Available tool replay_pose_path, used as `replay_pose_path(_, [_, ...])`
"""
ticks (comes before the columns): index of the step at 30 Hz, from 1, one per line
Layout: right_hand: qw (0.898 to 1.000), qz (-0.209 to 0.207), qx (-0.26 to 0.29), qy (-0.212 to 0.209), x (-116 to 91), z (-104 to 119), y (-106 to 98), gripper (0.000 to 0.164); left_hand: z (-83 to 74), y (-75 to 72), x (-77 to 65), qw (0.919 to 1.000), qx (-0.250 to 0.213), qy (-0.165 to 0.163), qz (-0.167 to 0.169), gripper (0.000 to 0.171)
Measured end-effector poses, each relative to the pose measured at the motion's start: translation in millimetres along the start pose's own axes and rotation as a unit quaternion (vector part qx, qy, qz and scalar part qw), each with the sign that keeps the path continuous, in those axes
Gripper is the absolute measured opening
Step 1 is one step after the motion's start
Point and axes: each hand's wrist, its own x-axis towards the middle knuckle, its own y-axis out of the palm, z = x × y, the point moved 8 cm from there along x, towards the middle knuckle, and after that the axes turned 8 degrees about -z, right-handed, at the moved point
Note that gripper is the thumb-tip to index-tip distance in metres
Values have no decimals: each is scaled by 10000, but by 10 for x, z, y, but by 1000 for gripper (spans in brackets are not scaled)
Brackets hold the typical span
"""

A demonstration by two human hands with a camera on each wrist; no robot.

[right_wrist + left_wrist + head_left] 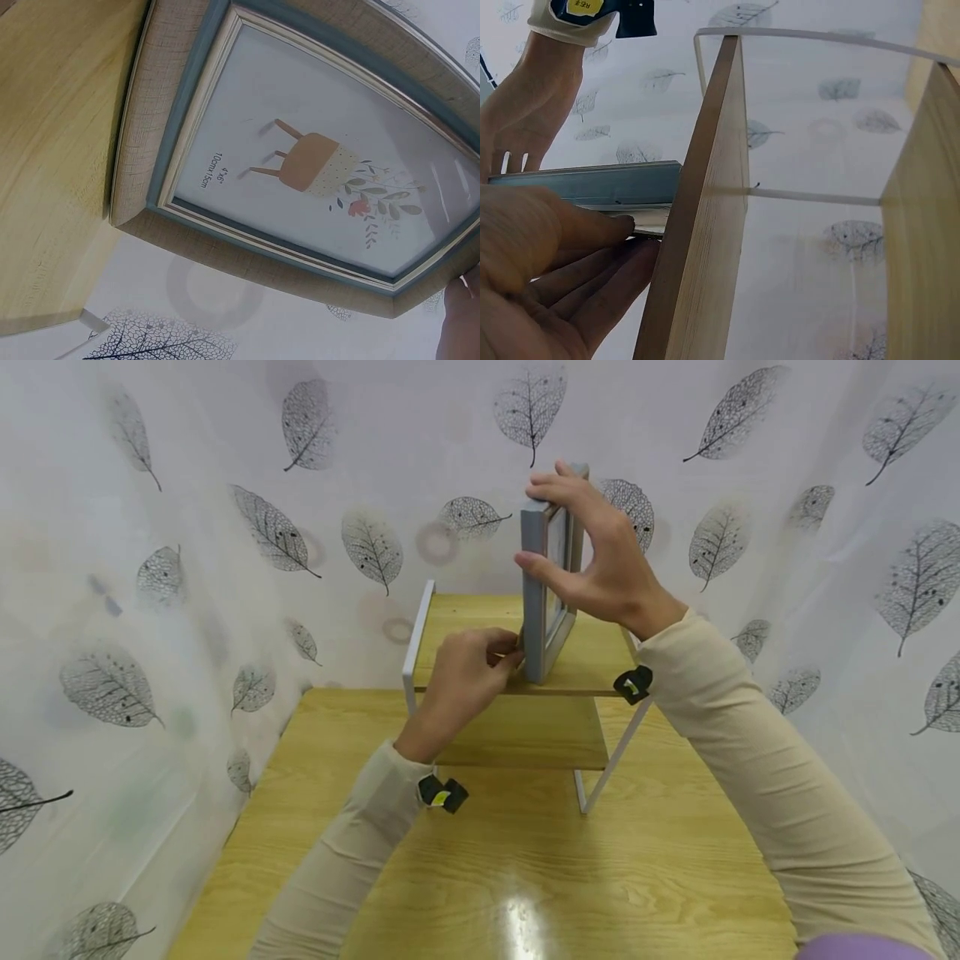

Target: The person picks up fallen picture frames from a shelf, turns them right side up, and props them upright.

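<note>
A picture frame [533,597] stands upright, edge towards me, on the top board of a small two-tier shelf [600,652]. My right hand [603,543] grips its upper part, fingers over the top and thumb on the near edge. Low on the frame's left side, my left hand [468,664] pinches a thin piece [651,219] at its back, close to the board. The right wrist view shows the frame's front [262,266], with a beige border, blue-grey inner band and a print of a chair-like planter with flowers.
The shelf has white metal side legs [615,760] and a lower wooden board [525,735]. It stands on a wooden table [480,860]. Behind and beside it hangs a pale curtain with leaf prints [371,547]. Something purple [862,947] shows at the bottom right.
</note>
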Motion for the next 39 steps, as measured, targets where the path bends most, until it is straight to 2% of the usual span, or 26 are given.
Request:
replay_pose_path(7, [9999, 48, 94, 26, 7, -6, 2, 56, -15, -29, -1, 9996, 130, 200, -151, 13])
replay_pose_path(16, [9998, 147, 78, 87, 34, -15, 32, 54, 20, -94, 19, 9981, 509, 204, -279, 12])
replay_pose_path(32, [9990, 422, -75, 100, 95, -7, 164, 56, 95, -144, 52, 9946, 991, -2, -313, 12])
replay_pose_path(39, [9964, 677, -183, 466, 135, -43, 224, 55, 130, -152, 70, 9934, 1106, -143, -262, 12])
